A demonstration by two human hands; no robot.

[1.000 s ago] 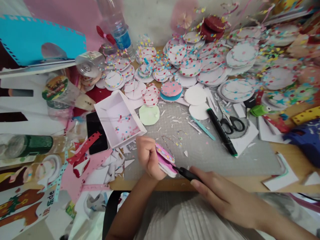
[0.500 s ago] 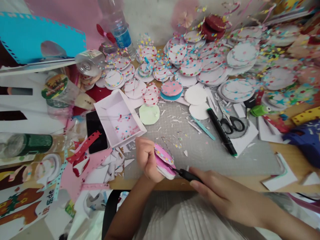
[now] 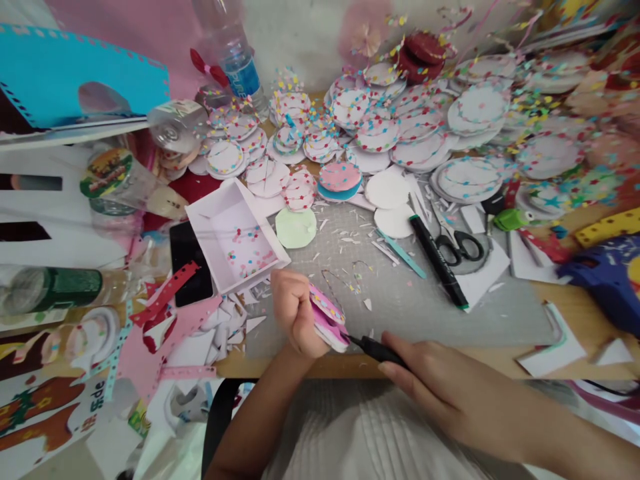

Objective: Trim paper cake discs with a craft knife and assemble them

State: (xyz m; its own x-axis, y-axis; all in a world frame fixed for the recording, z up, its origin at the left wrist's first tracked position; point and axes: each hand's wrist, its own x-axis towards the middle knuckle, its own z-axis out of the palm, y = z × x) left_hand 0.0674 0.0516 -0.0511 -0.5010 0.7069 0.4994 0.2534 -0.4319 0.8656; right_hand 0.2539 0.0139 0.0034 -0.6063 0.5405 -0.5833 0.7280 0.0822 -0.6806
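My left hand (image 3: 296, 313) is closed in a fist around a layered pink-and-white paper disc (image 3: 330, 320), tilted on edge, with small coloured dots along its upper layer. A gap shows between the disc's layers. My right hand (image 3: 435, 373) grips a slim black pointed tool (image 3: 377, 350); its thin tip meets the disc's right end at the gap. Whether it is a knife or tweezers cannot be made out. A thin beaded strand (image 3: 356, 287) trails on the grey cutting mat (image 3: 400, 313) behind the disc.
A white paper box (image 3: 225, 240) with confetti stands left, beside a black phone (image 3: 183, 293). Decorated paper discs (image 3: 370, 133) crowd the back. A black marker (image 3: 439, 263), scissors (image 3: 457, 243), a teal strip (image 3: 403, 255) and a blue glue gun (image 3: 605, 273) lie right; paper scraps surround them.
The whole view has shifted slightly, so things sit a little further left. The gap between the disc's pink layers looks a bit wider. Both hands keep their grips.
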